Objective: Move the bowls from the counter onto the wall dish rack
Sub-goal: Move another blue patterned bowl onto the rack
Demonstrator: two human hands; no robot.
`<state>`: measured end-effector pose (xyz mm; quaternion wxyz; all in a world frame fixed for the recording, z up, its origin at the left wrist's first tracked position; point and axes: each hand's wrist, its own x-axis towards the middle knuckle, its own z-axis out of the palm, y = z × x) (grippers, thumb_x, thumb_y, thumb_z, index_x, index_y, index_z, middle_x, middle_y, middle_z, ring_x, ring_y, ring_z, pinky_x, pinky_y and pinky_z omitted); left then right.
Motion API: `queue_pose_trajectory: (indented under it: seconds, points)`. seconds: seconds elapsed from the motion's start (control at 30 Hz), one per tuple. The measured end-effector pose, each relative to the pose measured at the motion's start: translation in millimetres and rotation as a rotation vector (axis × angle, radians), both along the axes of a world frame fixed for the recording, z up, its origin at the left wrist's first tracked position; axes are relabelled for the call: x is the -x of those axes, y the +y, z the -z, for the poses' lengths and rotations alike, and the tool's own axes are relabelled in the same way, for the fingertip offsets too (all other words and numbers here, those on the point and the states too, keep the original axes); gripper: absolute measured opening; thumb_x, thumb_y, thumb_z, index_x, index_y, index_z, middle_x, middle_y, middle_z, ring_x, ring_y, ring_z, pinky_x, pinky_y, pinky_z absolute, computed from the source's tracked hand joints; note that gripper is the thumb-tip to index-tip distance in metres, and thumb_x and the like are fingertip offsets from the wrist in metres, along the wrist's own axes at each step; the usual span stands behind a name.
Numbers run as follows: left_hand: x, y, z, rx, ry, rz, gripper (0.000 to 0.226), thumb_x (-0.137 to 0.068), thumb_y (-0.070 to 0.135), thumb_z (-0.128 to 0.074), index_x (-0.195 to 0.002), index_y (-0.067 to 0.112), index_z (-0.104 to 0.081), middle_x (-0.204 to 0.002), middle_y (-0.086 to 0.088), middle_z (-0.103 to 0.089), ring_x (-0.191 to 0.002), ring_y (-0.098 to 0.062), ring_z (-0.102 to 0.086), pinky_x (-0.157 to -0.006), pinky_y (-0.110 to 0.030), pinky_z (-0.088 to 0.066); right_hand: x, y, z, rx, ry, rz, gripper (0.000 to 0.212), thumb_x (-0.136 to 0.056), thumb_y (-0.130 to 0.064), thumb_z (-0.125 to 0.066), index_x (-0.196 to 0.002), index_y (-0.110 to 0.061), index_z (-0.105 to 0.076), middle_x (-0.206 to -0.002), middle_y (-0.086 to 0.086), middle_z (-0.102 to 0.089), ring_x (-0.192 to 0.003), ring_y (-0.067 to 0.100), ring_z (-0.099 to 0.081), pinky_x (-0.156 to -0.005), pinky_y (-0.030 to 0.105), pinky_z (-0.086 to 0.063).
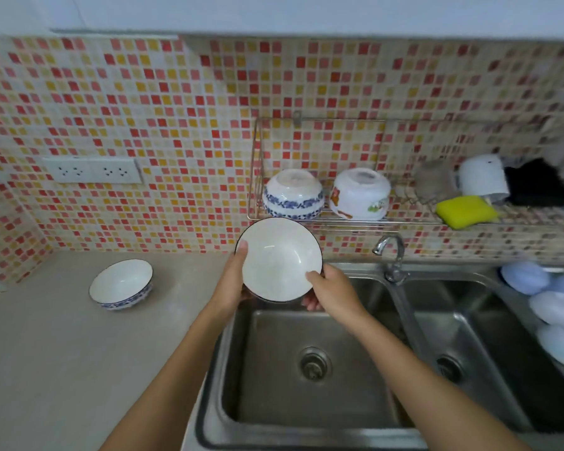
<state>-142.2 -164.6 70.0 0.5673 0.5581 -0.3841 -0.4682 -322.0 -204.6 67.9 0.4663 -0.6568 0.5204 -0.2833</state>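
No readable text, labels, brands or numbers anywhere in frame; bowls carry only painted patterns, no lettering.

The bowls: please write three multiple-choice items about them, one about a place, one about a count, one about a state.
1. Where is the bowl that no hand touches and that is not on the rack?
A. in the sink
B. on the counter, left of the sink
C. under the tap

2. How many bowls are on the rack?
A. two
B. four
C. none

3. How do the bowls on the rack stand?
A. upright
B. stacked in each other
C. upside down

Answers:
1 B: the counter bowl sits on the counter, left of the sink.
2 A: only the blue-patterned bowl and the flowered bowl sit on the rack; the held bowl is between the left hand and right hand.
3 C: their bases point up.
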Motion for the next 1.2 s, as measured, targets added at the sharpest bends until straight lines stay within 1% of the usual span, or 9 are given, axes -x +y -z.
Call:
queue_pose_trajectory:
  seconds: [0.1, 0.23, 0.33, 0.4, 0.6, 0.83, 0.9, 1.0, 1.2]
  points:
    - [26.2, -10.7, -17.9, 0.044, 0.004, -0.053, 0.054, -0.089, 0.07, -0.022, -0.127, 0.044, -0.051, -0.125, 0.004, -0.063, -0.113, -0.022, -0.061, -0.09, -0.05, -0.053, 29.5, -16.1, -17.9, 0.112, -0.01, -0.021, 0.028, -0.1, -0.034, -0.045, -0.091, -0.015, -0.063, -0.064, 0.008, -0.07, -0.05, 0.016, -0.063, -0.046, 0.019, -0.047]
    - [50.5, -28.8, -41.2, 0.079, -0.008, -0.091, 0.065, -0.073, 0.087, -0.028, -0.121, 0.051, -0.052, -0.126, 0.004, -0.061, -0.113, -0.026, -0.06, -0.087, -0.054, -0.054, 64.1, -48.8, -27.1, 0.509, 0.046, 0.102, 0.041, -0.1, -0.041, -0.044, -0.071, -0.019, -0.061, -0.063, -0.004, -0.064, -0.061, 0.015, -0.062, -0.061, 0.035, -0.052]
    - [62.3, -50.0, -56.2, 0.13, -0.036, -0.151, 0.058, -0.084, 0.076, -0.027, -0.127, 0.044, -0.047, -0.125, 0.001, -0.058, -0.109, -0.025, -0.06, -0.084, -0.045, -0.057, 88.5, -73.7, -24.9, 0.756, 0.171, 0.208, 0.026, -0.101, -0.029, -0.048, -0.106, -0.017, -0.071, -0.103, -0.001, -0.071, -0.097, 0.015, -0.064, -0.09, 0.033, -0.052]
    - [67.9, -63.4, -68.6, 0.156, -0.063, -0.18, 0.056, -0.09, 0.067, -0.023, -0.131, 0.036, -0.045, -0.123, 0.0, -0.056, -0.104, -0.021, -0.06, -0.076, -0.035, -0.058, 104.3, -93.8, -20.2, 0.836, 0.329, 0.237, 0.037, -0.1, -0.027, -0.047, -0.131, -0.009, -0.06, -0.134, 0.007, -0.061, -0.126, 0.022, -0.054, -0.111, 0.034, -0.036]
    - [78.0, -113.9, -108.3, 0.247, -0.234, -0.174, 0.063, -0.089, 0.068, -0.032, -0.14, 0.031, -0.035, -0.139, 0.003, -0.044, -0.124, -0.024, -0.046, -0.101, -0.045, -0.044, 132.7, -131.0, 6.9, 0.877, 0.654, 0.299, 0.057, -0.103, -0.038, -0.023, -0.144, -0.004, -0.043, -0.151, 0.012, -0.041, -0.144, 0.023, -0.032, -0.122, 0.035, -0.007]
    - [104.3, -165.2, -131.5, 0.425, -0.699, -0.182, 0.067, -0.089, 0.054, -0.052, -0.147, 0.027, -0.029, -0.138, -0.001, -0.036, -0.1, -0.002, -0.05, -0.091, -0.026, -0.037, 130.8, -133.1, 20.3, 0.93, 0.673, 0.341, 0.049, -0.1, -0.027, -0.036, -0.141, -0.001, -0.046, -0.147, 0.015, -0.046, -0.141, 0.026, -0.038, -0.121, 0.041, -0.017]
    - [110.5, -176.9, -128.6, 0.507, -0.834, -0.174, 0.071, -0.085, 0.052, -0.061, -0.145, 0.027, -0.032, -0.138, -0.004, -0.035, -0.113, -0.009, -0.044, -0.095, -0.023, -0.036, 131.6, -134.3, 21.5, 0.919, 0.672, 0.332, 0.05, -0.1, -0.028, -0.035, -0.141, -0.001, -0.047, -0.147, 0.015, -0.046, -0.141, 0.026, -0.038, -0.12, 0.044, -0.023]
    - [113.1, -194.6, -119.3, 0.606, -1.134, -0.1, 0.083, -0.077, 0.058, -0.065, -0.146, 0.025, -0.034, -0.141, -0.01, -0.035, -0.128, -0.023, -0.036, -0.104, -0.032, -0.036, 130.2, -135.4, 23.3, 0.91, 0.666, 0.338, 0.05, -0.1, -0.029, -0.034, -0.14, -0.002, -0.047, -0.147, 0.014, -0.047, -0.14, 0.026, -0.04, -0.119, 0.043, -0.024]
    - [116.7, -218.6, -95.5, 0.757, -1.598, 0.049, 0.087, -0.071, 0.064, -0.06, -0.143, 0.021, -0.036, -0.132, -0.018, -0.049, -0.121, -0.033, -0.039, -0.096, -0.047, -0.046, 128.0, -137.5, 26.3, 0.915, 0.637, 0.364, 0.049, -0.1, -0.028, -0.034, -0.139, -0.001, -0.049, -0.146, 0.013, -0.048, -0.14, 0.025, -0.04, -0.116, 0.047, -0.031]
